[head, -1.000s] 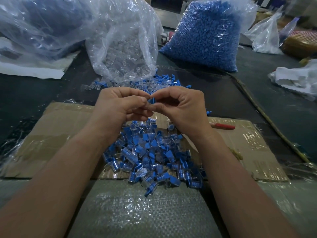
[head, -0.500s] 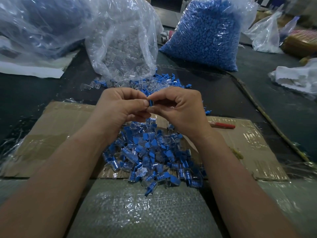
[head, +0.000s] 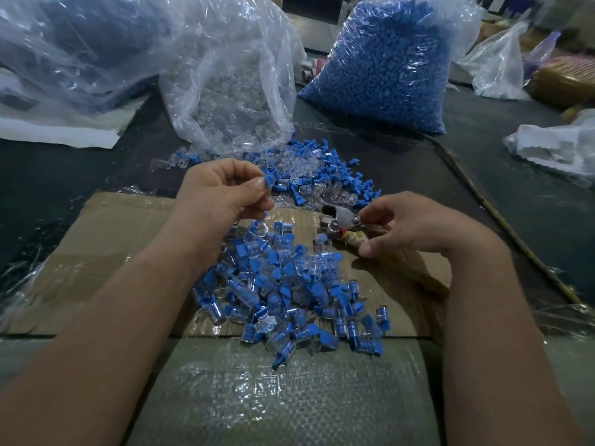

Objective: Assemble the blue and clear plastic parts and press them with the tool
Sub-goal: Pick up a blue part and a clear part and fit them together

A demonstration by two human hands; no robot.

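Note:
My left hand (head: 219,191) is raised over the cardboard sheet (head: 106,246) and pinches a joined blue and clear part (head: 269,181) between thumb and fingertips. Further right, my right hand (head: 415,225) curls round the wrapped handles of a metal pliers-like tool (head: 339,220), whose jaws point left and lie low over the cardboard. A heap of assembled blue and clear parts (head: 283,291) lies between my forearms. Loose blue and clear parts (head: 322,175) are scattered just beyond the cardboard.
A clear bag of transparent parts (head: 235,101) lies open at the back centre, a bag of blue parts (head: 386,66) to its right. Large crumpled plastic bags (head: 74,53) fill the back left. White bags (head: 560,146) lie at the right. A thin stick (head: 502,220) runs diagonally.
My hands were together, pressing a part between them. They have parted: the left keeps the part, the right has moved right and down onto the tool, which has been drawn leftwards.

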